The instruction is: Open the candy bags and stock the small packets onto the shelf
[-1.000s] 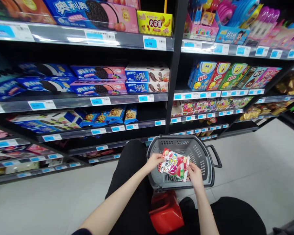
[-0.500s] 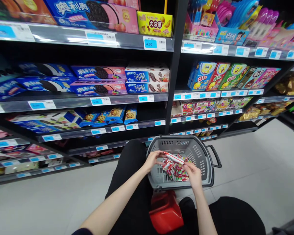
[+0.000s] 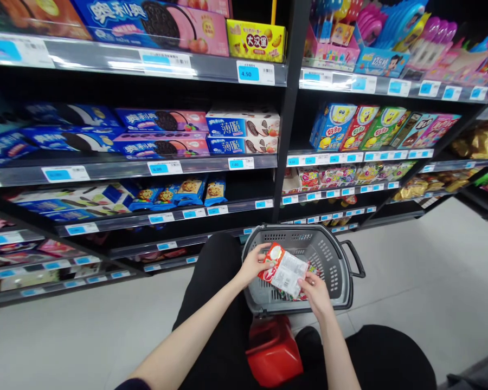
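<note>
I hold a small red and white snack packet (image 3: 283, 269) over a grey shopping basket (image 3: 341, 281) that stands on the floor before my knees. My left hand (image 3: 252, 264) pinches the packet's upper left corner. My right hand (image 3: 315, 290) grips its lower right edge. The packet's back, white with fine print, faces up toward me. More colourful packets lie in the basket beneath it, mostly hidden.
Black shelves (image 3: 211, 165) with blue price tags fill the view ahead, stocked with cookie boxes (image 3: 162, 130) and small cartoon snack boxes (image 3: 361, 127). A red stool (image 3: 274, 352) sits between my legs. Pale floor tiles (image 3: 423, 276) stretch to the right.
Both hands have turned the packet over: its printed red front faced me a second ago, it was edge-on half a second ago, and now its white back faces up.
</note>
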`<state>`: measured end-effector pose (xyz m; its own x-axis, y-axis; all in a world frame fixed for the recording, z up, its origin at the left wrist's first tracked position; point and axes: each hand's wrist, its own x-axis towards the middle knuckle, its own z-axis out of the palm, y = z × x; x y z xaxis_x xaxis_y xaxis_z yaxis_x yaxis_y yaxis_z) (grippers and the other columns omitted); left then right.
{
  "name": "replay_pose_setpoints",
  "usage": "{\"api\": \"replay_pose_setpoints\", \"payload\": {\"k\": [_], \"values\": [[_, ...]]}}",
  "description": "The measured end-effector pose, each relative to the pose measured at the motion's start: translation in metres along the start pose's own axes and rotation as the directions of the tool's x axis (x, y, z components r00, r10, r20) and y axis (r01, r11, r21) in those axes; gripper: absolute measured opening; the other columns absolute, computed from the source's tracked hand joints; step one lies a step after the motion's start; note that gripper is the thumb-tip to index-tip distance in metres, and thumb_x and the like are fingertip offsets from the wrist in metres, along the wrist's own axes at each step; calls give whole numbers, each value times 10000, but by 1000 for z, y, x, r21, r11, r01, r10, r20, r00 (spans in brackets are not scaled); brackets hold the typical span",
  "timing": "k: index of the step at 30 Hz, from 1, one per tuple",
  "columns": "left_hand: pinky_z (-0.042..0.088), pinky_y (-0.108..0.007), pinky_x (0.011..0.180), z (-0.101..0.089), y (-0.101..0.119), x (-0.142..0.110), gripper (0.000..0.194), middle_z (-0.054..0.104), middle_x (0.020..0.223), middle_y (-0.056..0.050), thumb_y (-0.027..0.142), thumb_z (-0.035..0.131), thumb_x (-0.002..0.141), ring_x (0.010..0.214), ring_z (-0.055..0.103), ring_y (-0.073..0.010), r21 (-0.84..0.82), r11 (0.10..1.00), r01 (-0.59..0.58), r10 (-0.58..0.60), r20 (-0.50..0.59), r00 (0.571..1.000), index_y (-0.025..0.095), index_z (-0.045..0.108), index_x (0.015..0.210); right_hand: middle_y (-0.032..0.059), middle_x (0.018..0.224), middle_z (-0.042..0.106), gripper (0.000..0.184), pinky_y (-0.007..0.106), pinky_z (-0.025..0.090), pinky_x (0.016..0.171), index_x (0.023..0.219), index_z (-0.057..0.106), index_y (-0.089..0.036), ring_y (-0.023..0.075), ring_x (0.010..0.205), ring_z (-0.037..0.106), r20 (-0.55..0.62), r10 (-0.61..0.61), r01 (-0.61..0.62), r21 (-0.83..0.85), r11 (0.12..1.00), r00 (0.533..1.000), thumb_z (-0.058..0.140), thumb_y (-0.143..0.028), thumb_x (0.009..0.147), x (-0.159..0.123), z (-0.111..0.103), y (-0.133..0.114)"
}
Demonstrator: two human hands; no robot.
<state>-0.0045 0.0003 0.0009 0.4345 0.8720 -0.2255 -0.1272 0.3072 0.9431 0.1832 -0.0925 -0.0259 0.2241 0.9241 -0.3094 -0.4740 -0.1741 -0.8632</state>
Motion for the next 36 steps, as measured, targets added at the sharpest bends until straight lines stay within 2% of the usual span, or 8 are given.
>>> {"api": "replay_pose_setpoints", "payload": {"k": [3, 6, 11, 17, 24, 27, 31, 36], "values": [[484, -310, 673, 0, 0, 1, 428, 691, 771, -64, 298, 742, 545, 674, 639, -189, -4, 999, 32, -32, 5, 999, 103, 607, 901, -12, 591, 628, 273, 242, 442, 506, 674, 566, -167, 138, 530, 575, -6, -35, 35, -25, 999, 999, 744, -326, 541, 0, 1, 3], [473, -290, 643, -1, -1, 2, 324, 684, 682, -38, 339, 735, 549, 626, 628, -181, 27, 999, 47, -46, -33, 998, 104, 635, 748, -35, 539, 585, 312, 210, 395, 427, 725, 546, -172, 113, 445, 525, -6, -31, 31, -123, 992, 999, 712, -392, 579, 2, 0, 3], [458, -277, 620, -2, -3, 3, 341, 671, 644, -16, 375, 746, 515, 611, 612, -177, 68, 996, 56, -49, -90, 995, 115, 644, 711, -48, 499, 549, 346, 197, 365, 395, 735, 525, -172, 97, 398, 483, -26, -64, 57, -227, 972, 998, 697, -431, 583, 4, -4, 4], [453, -284, 639, -2, -4, 4, 362, 667, 667, -22, 388, 725, 540, 655, 604, -188, 107, 993, 52, -45, -69, 997, 114, 654, 767, -49, 461, 530, 332, 211, 361, 392, 708, 536, -172, 107, 383, 471, -26, -95, 84, -276, 958, 995, 685, -442, 586, 4, -4, 1], [430, -249, 659, -9, -2, 4, 234, 649, 671, -14, 376, 621, 659, 654, 564, -160, 510, 846, -154, 201, -38, 979, 151, 680, 677, -36, 487, 548, 213, 228, 396, 492, 627, 589, -156, 111, 465, 489, -71, -322, 249, -487, 837, 944, 676, -350, 613, 2, -7, -9], [450, -270, 682, -7, 1, 2, 224, 676, 703, -29, 329, 581, 688, 667, 595, -176, 439, 889, -134, 155, -12, 988, 154, 697, 766, -11, 541, 596, 164, 254, 440, 528, 659, 608, -166, 140, 515, 545, -84, -327, 259, -444, 858, 941, 665, -313, 616, -2, -6, -14], [420, -329, 857, -4, 8, -1, 223, 690, 914, -61, 215, 568, 632, 929, 588, -235, 212, 967, -142, 142, 16, 990, 151, 712, 790, 78, 842, 678, 77, 352, 468, 764, 628, 646, -182, 220, 833, 614, 16, -403, 378, -384, 843, 915, 612, -250, 642, -7, -7, -25], [473, -328, 731, -2, 9, -2, 191, 693, 763, -84, 216, 582, 622, 756, 622, -212, 16, 999, -43, 44, -82, 996, 106, 690, 734, 83, 809, 664, 136, 376, 449, 801, 652, 662, -184, 214, 834, 599, 91, -465, 453, -446, 772, 881, 549, -223, 717, -12, -5, -29]]}}
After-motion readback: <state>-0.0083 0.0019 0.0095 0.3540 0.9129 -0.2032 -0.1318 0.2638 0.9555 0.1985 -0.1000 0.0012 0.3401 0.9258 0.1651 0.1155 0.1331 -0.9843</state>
